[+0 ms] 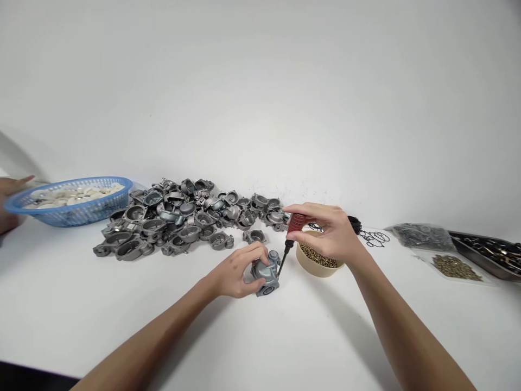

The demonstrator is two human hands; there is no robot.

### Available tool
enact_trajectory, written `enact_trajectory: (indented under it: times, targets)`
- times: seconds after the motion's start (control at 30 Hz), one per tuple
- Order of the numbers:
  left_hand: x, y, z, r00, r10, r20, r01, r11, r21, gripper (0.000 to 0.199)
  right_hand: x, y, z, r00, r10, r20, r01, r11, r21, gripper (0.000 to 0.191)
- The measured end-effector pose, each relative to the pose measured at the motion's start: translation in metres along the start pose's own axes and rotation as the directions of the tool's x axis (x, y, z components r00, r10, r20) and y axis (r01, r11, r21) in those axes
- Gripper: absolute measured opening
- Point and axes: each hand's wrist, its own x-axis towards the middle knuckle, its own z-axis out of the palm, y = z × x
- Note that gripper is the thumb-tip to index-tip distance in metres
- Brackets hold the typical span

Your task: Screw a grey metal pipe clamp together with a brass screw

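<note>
Near the middle of the white table, my left hand (240, 271) is closed around a grey metal carburetor body (266, 274), holding it against the tabletop. My right hand (328, 231) grips the red handle of a screwdriver (296, 224) from above. The screwdriver's dark shaft slants down and left, and its tip meets the right side of the carburetor body. A small brass-coloured screw seems to be at that tip, but it is too small to make out well. Just behind my right hand stands a cream bowl (319, 267) of brass-coloured screws, partly covered by the hand.
A pile of grey metal bowl-shaped castings (179, 217) spreads along the wall. At far left, another person's hand (12, 187) is beside a blue basket (77, 217) of white pieces. Black rubber rings (376, 238), a plastic bag (423, 237), small brass parts (456, 267) and a metal tray (488, 266) lie right.
</note>
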Motion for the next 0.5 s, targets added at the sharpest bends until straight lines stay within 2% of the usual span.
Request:
enact_trajectory:
  times: [0.27,0.5]
  targets:
    - [-0.0012,0.0001,0.0004,1.000,-0.002,0.004,0.002,1.000,-0.017,0.022,0.0000,0.0002,0.0019,1.000,0.002,0.012,-0.002,1.000,-0.007,0.035]
    - [0.0001,-0.0045,0.0089,0.997,-0.070,-0.039,0.068,0.997,-0.048,0.040,-0.0002,0.0007,0.0022,0.999,0.010,0.043,-0.012,0.999,0.049,0.037]
